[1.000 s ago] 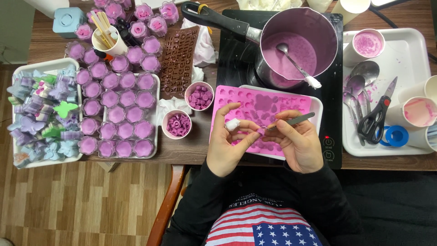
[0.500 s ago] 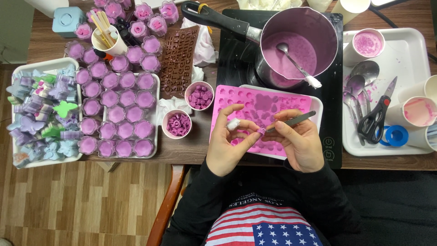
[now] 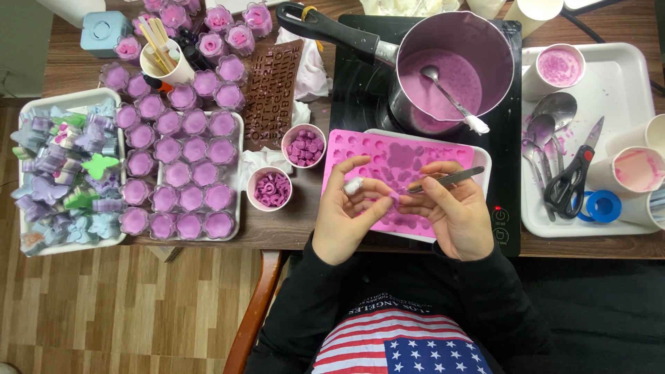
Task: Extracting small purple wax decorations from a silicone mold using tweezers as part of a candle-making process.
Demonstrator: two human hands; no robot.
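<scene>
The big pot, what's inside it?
The pot holds pale purple liquid and a metal spoon, whose handle leans out over the rim. The liquid is cloudy, so the bottom of the pot cannot be seen.

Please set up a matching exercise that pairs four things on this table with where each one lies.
Things:
1. black-handled scissors
2. metal spoon with a white tip
3. pink silicone mould
4. slim metal tweezers

Places:
A. in the purple liquid of the steel saucepan
B. in the right hand
C. on the white tray at the right
D. under both hands, in front of the saucepan

Pairs: 1-C, 2-A, 3-D, 4-B
</scene>
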